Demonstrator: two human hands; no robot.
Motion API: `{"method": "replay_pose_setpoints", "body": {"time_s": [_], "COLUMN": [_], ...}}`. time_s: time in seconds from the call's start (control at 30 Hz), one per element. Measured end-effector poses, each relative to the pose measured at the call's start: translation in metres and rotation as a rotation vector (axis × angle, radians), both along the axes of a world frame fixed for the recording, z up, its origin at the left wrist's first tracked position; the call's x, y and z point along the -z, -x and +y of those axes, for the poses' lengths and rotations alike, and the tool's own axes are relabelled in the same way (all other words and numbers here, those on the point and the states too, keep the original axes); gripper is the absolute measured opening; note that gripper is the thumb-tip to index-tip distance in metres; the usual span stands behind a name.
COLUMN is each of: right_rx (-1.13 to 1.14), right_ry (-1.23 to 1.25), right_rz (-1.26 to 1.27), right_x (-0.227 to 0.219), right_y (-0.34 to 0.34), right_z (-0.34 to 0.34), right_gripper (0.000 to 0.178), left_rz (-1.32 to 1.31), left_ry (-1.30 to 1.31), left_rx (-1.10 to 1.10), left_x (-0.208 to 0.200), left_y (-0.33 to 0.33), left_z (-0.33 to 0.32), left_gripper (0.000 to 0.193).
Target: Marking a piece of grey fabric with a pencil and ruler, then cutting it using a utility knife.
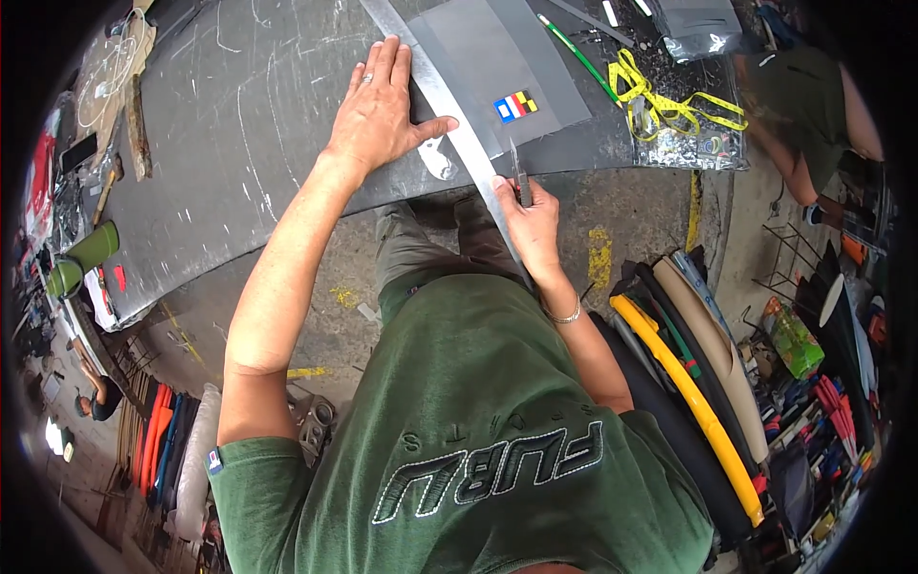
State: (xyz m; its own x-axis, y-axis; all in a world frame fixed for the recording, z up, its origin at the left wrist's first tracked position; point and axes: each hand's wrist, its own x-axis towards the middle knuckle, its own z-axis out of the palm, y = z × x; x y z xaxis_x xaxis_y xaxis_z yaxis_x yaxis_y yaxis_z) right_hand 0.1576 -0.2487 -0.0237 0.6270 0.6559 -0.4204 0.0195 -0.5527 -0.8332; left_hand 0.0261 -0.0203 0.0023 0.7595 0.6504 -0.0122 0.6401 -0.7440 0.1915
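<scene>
My left hand [376, 115] lies flat on the dark worktable, fingers stretched out beside a long metal ruler [445, 107], the thumb resting on it. My right hand [532, 225], near the table's front edge, is closed on a utility knife [523, 182] with its blade pointing away from me. The right thumb touches the ruler's near end, which sticks out past the table edge. To the right of the ruler lies a dark grey sheet [478, 57] with a small multicoloured patch [515, 106] on it. A white mark or scrap [438, 160] shows beside the left thumb.
A green pencil [579, 59] and a yellow measuring tape [660, 96] lie right of the sheet, the tape partly over clear plastic [688, 148]. A green cylindrical case [91, 247] sits at the table's left end. Material rolls [688, 364] stand close to my right. Another person [798, 115] is at the far right.
</scene>
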Motion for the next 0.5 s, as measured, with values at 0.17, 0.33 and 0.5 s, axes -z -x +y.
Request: {"method": "replay_pose_setpoints", "body": {"time_s": [0.17, 0.33, 0.5], "right_rx": [-0.045, -0.148, -0.439], "right_ry": [0.012, 0.025, -0.236], "right_rz": [-0.052, -0.206, -0.347], "right_x": [0.000, -0.040, -0.064], "right_y": [-0.004, -0.022, -0.032], "right_z": [0.001, 0.000, 0.038], "right_gripper": [0.034, 0.033, 0.050], "left_rz": [0.093, 0.103, 0.135], "left_ry": [0.014, 0.019, 0.041], "left_rx": [-0.008, -0.027, -0.025], "left_x": [-0.008, -0.008, -0.013], "left_y": [-0.009, -0.009, -0.013], "left_z": [0.001, -0.001, -0.001], "left_gripper": [0.125, 0.122, 0.119]}}
